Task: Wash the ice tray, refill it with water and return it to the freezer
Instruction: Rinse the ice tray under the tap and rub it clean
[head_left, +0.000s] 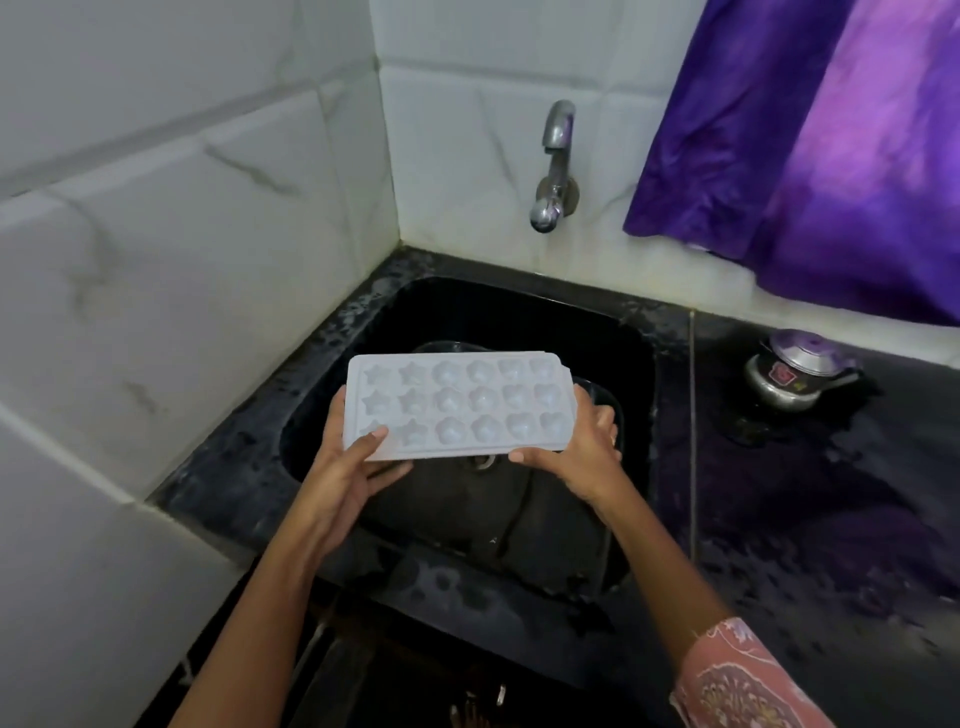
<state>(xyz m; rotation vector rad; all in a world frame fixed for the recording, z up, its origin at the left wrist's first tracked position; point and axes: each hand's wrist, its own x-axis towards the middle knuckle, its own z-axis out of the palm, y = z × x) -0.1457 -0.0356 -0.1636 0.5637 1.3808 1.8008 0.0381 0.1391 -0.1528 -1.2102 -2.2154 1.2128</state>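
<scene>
Both hands, left hand (349, 470) and right hand (582, 452), grip the ice tray (457, 405) by its ends above the sink (639, 374).

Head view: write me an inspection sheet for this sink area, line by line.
Surface: black counter, wet-looking and speckled, around a black sink.
Job's things: white ice tray held over the sink, cavities up; tap shows no stream.
Clutter: small metal pot on the counter, right.
Hands: left hand and right hand each grip a tray end.
Cables: nothing seen.
Surroundings: white wall tiles, purple curtain.
</scene>
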